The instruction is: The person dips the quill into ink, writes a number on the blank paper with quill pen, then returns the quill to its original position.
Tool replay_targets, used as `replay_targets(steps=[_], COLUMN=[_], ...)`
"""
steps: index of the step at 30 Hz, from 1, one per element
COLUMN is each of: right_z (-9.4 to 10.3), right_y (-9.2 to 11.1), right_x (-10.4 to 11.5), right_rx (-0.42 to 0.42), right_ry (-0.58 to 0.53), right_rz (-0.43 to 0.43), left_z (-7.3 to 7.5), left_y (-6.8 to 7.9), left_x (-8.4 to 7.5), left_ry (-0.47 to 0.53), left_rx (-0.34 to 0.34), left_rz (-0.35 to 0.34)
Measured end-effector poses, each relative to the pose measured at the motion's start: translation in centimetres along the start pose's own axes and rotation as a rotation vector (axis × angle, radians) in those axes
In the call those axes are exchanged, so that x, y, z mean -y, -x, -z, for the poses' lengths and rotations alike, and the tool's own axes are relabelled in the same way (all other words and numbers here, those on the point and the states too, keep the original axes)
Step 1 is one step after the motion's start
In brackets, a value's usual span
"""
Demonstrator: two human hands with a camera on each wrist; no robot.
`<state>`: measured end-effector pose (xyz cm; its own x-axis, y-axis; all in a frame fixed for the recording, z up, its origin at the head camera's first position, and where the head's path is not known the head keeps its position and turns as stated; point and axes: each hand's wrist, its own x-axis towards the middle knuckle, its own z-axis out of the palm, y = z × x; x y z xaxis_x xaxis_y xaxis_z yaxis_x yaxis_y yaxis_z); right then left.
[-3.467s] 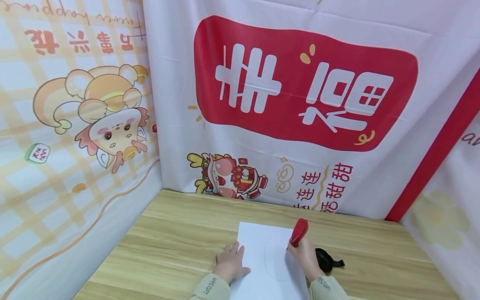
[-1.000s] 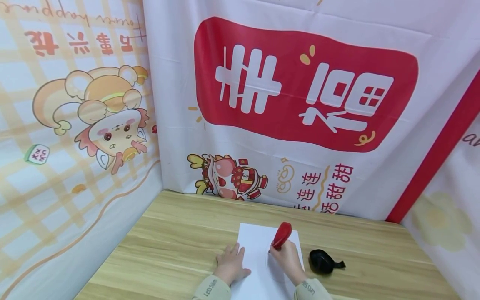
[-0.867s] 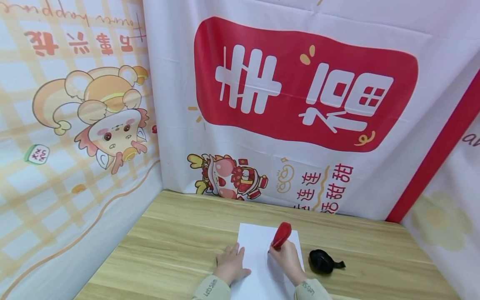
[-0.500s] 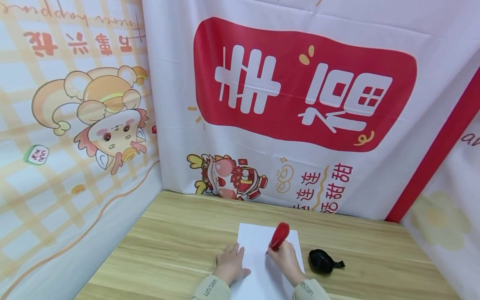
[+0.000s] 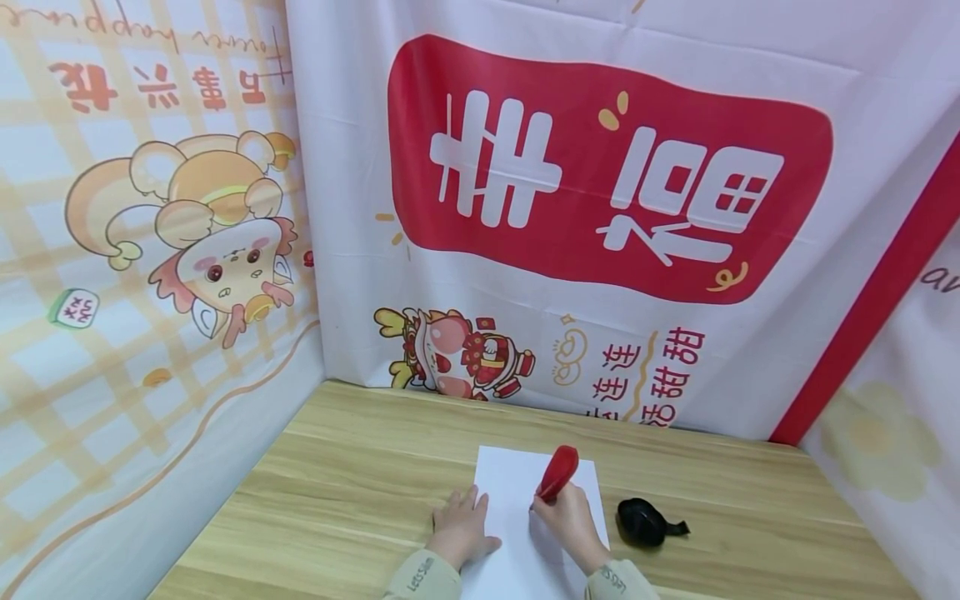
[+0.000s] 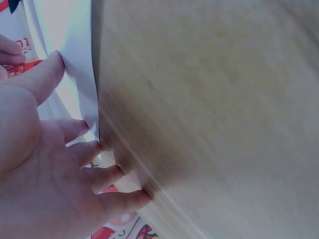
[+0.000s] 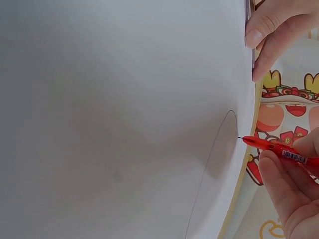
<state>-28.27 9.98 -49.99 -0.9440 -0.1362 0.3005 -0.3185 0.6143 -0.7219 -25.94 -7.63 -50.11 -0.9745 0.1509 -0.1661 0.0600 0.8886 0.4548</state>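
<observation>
A white sheet of paper lies on the wooden table. My left hand rests along its left edge with fingers spread, the thumb over the paper. In the left wrist view the fingertips meet the wood just beyond the sheet's edge. My right hand pinches a thick red pen slanted over the upper part of the paper. In the right wrist view the red pen has its fine tip on the sheet, at the end of a thin dark line that bends round in a narrow loop.
A black rounded object with a short tail lies on the table to the right of the paper. The wooden table extends to both sides. A printed white cloth hangs behind it, and a checked one at the left.
My right hand has moved the pen leftward from the sheet's right edge, uncovering the black object; in the last second it shifted only slightly left. My left hand has stayed put.
</observation>
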Motion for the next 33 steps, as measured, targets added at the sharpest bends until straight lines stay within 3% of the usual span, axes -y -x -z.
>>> replay_targets(steps=[9, 25, 33], right_z=[-0.07, -0.04, 0.13], right_y=[-0.01, 0.01, 0.13], right_x=[-0.18, -0.42, -0.90], right_rx=[-0.001, -0.006, -0.060], right_ry=[-0.005, -0.076, -0.126], right_rz=[0.011, -0.135, -0.141], left_z=[0.03, 0.23, 0.00], left_y=[0.05, 0.11, -0.04], left_x=[-0.08, -0.40, -0.29], left_ry=[-0.005, -0.020, -0.016], left_rx=[-0.004, 0.021, 0.012], left_rz=[0.003, 0.021, 0.021])
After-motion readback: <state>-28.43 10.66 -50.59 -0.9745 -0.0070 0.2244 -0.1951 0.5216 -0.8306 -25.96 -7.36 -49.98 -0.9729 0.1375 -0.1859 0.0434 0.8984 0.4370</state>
